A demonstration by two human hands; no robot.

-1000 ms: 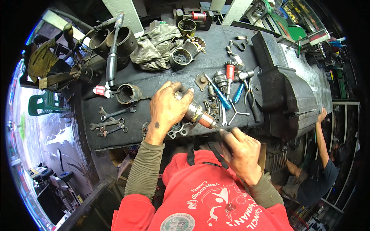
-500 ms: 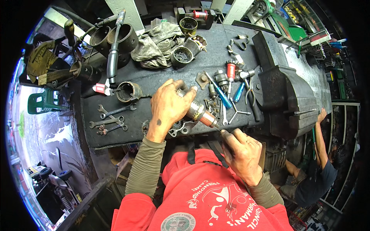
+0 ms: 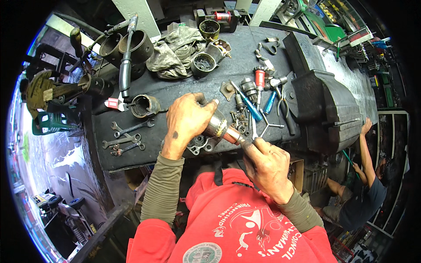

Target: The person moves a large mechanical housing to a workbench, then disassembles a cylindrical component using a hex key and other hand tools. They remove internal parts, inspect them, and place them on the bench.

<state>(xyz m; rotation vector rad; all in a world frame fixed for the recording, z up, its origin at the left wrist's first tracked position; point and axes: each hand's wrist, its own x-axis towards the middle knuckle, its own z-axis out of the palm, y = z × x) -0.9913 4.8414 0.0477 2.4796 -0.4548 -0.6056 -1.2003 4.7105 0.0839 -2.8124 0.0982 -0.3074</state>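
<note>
My left hand is wrapped round a motor armature, held tilted above the bench's near edge. Its copper commutator points down and right toward my right hand. The right fingers are pinched together at the shaft end; what is between them is hidden. Under the left hand lies a grey metal end housing, partly covered. Just right of the armature are small bolts, a combination wrench and a three-armed wrench.
Left on the dark bench lie several wrenches and a round housing. A rag and metal cups stand behind. Screwdrivers, pliers and a black cover are right. Another person crouches at far right.
My right hand has moved left and up to the armature's shaft end, closing the small gap. The left hand keeps its hold. The view has shifted slightly.
</note>
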